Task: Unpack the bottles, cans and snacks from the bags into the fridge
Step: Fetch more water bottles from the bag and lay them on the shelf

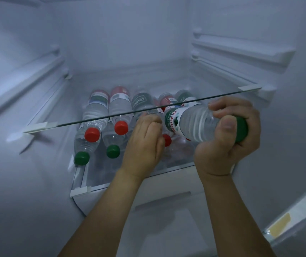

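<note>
- The right hand (228, 138) grips a clear plastic water bottle with a green cap and a green-and-white label (194, 123), fingers curled over its neck end and thumb pressed on the shoulder; the cap (242, 129) shows only partly behind the palm.
- This bottle lies nearly level, its base pointing into the white fridge interior (130, 43), just under the front edge of the clear glass shelf (111, 117) (the far end of the bottle is seen through the glass).
- The left hand (144, 140) reaches in beside it with fingers curled inward among the stored bottles; I cannot tell whether it holds anything, since the fingertips are hidden.
- On the lower level, bottles lie on their sides with caps facing out: a red-capped clear bottle (92, 134), a second red-capped bottle (121, 127), a green-capped clear bottle at the far left (81, 158) and another green-capped bottle (113, 151).
- A further red cap (167, 140) peeks out beside the left hand; its bottle is mostly covered.
- More labelled bottles at the back (141, 101) are blurred through the glass, and their count is hard to make out.
- A pale yellow sticker (279, 226) sits on the fridge frame at lower right, cut off by the picture's edge.
</note>
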